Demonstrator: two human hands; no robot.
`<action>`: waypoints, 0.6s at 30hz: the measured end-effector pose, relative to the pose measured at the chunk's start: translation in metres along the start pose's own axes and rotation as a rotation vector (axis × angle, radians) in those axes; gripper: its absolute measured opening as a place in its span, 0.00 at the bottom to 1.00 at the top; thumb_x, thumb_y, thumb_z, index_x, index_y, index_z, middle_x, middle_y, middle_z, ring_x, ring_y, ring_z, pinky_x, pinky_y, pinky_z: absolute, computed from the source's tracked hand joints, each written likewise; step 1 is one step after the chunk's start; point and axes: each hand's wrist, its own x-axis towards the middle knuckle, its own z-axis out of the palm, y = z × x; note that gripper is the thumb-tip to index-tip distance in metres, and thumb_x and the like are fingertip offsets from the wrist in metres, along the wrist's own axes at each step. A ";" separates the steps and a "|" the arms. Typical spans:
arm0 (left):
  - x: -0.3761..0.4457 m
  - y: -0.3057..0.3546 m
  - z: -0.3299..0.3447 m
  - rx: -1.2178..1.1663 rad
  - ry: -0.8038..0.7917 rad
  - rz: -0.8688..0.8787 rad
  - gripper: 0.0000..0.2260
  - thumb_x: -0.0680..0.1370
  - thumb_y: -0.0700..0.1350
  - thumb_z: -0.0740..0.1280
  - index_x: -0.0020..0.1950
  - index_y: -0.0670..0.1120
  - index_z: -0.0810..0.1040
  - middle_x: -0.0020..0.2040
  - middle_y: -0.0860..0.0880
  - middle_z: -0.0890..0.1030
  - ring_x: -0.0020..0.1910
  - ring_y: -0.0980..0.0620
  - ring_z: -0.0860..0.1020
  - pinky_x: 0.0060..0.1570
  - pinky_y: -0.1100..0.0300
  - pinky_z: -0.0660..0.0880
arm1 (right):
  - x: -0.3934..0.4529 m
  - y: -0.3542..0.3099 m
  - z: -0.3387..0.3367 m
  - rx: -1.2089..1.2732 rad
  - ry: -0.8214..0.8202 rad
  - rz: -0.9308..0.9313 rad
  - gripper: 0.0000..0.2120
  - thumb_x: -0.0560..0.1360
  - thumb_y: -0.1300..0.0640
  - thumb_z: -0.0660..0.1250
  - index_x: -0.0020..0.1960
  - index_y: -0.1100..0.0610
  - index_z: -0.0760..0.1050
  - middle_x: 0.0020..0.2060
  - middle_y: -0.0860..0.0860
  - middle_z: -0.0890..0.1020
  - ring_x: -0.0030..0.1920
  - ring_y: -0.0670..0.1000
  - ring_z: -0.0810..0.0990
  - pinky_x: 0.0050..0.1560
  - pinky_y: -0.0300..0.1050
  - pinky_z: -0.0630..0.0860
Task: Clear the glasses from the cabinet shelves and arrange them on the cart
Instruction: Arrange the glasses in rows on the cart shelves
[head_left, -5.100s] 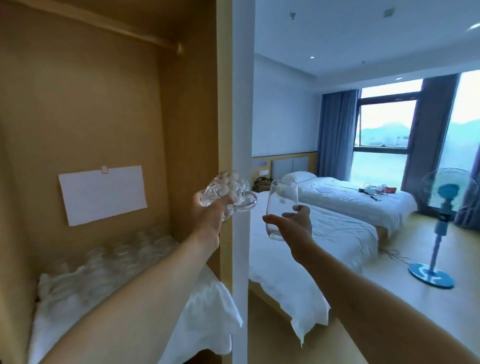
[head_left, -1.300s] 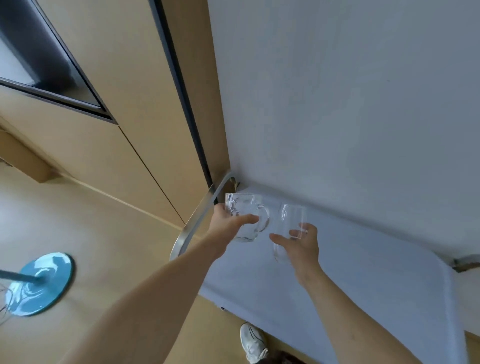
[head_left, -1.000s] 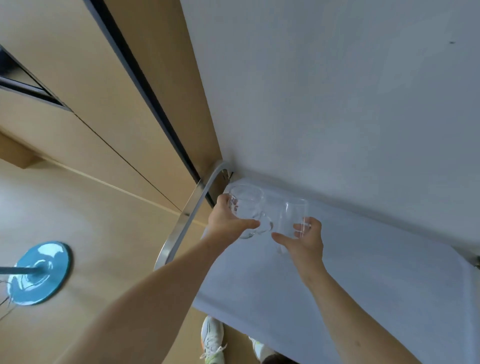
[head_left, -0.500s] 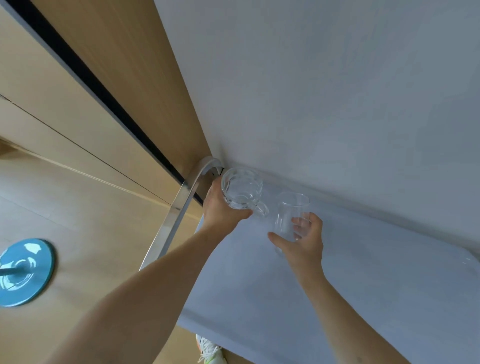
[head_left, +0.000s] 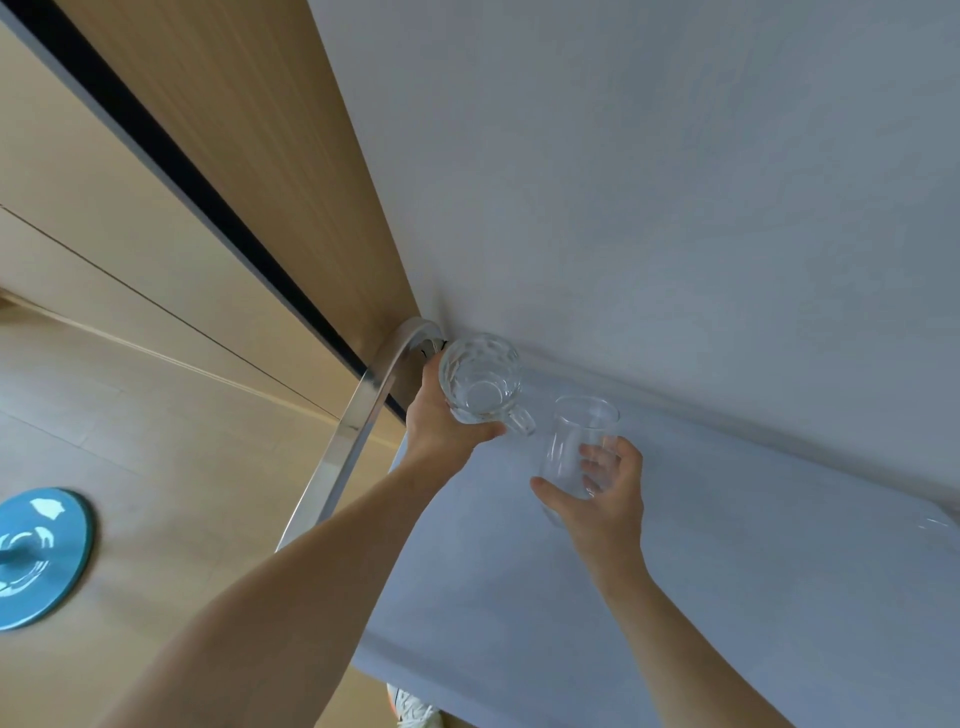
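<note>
Hands work side by side over the cart (head_left: 727, 597), whose top is covered by a pale cloth and pushed against a white wall (head_left: 649, 182). The left hand (head_left: 441, 421) grips a dimpled glass mug (head_left: 480, 382), fingers wrapped behind its body and thumb curled across the near side by the base. The mug sits at the cart's far left corner, tilted so its mouth faces up toward the person, with its handle (head_left: 519, 418) pointing right; whether its base touches the cloth cannot be told. Just beside it, the right hand (head_left: 597, 493) holds a plain tumbler (head_left: 579, 447) low on its body, thumb on the left side and fingers showing through the glass on the right. The tumbler stands nearly upright, leaning slightly, its rim near the mug's handle but apart from it. Its base is hidden behind the palm, so contact with the cloth cannot be judged.

A curved metal rail (head_left: 358, 426) runs along the cart's left end, touching the left hand's knuckle side or passing just behind it. Left of the wall stands a wooden panel (head_left: 260, 156) with a dark strip. On the wood floor sits a round blue base (head_left: 41, 556). A white shoe (head_left: 415, 709) peeks from under the cart's near edge.
</note>
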 end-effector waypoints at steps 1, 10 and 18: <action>-0.001 0.000 -0.001 0.010 0.005 0.001 0.43 0.62 0.46 0.84 0.70 0.60 0.66 0.57 0.60 0.79 0.58 0.55 0.78 0.56 0.56 0.76 | -0.001 0.000 0.000 -0.003 -0.004 -0.005 0.42 0.58 0.54 0.86 0.64 0.43 0.67 0.57 0.42 0.79 0.57 0.40 0.79 0.57 0.38 0.72; -0.030 -0.013 -0.014 0.149 0.036 -0.006 0.46 0.65 0.49 0.83 0.77 0.57 0.61 0.72 0.57 0.71 0.71 0.53 0.69 0.67 0.51 0.72 | -0.022 -0.006 0.004 0.002 -0.048 -0.042 0.42 0.59 0.54 0.86 0.64 0.43 0.65 0.59 0.43 0.78 0.59 0.48 0.79 0.61 0.44 0.74; -0.085 -0.017 -0.033 0.221 0.000 0.017 0.40 0.71 0.53 0.78 0.79 0.54 0.61 0.77 0.52 0.65 0.75 0.49 0.65 0.70 0.46 0.69 | -0.069 -0.013 0.005 0.043 -0.026 -0.102 0.44 0.59 0.51 0.86 0.67 0.42 0.64 0.59 0.43 0.78 0.59 0.47 0.79 0.57 0.39 0.73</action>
